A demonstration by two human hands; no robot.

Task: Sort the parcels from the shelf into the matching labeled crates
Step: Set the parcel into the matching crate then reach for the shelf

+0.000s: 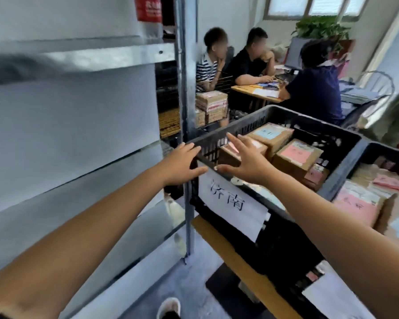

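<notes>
- Crate (348, 162): black plastic with slotted walls and an open top. A white paper label (233, 201) is on the near wall.
- Parcels: squared cardboard boxes inside the crate. Blue parcel (272, 134) sits by the far wall, pink parcel (297, 157) lies right of it, and a third parcel (226, 156) is at the near-left.
- Left hand (182, 165): fingers straight and empty, at the crate's near-left corner rim. Contact cannot be told.
- Right hand (247, 162): fingers spread and empty, over the crate's near rim above the third parcel.
- Room: the space above the crate is open. The shelf (78, 111), grey sheet metal, crowds the crate's left corner. A second crate (382, 149) abuts its right wall.
</notes>
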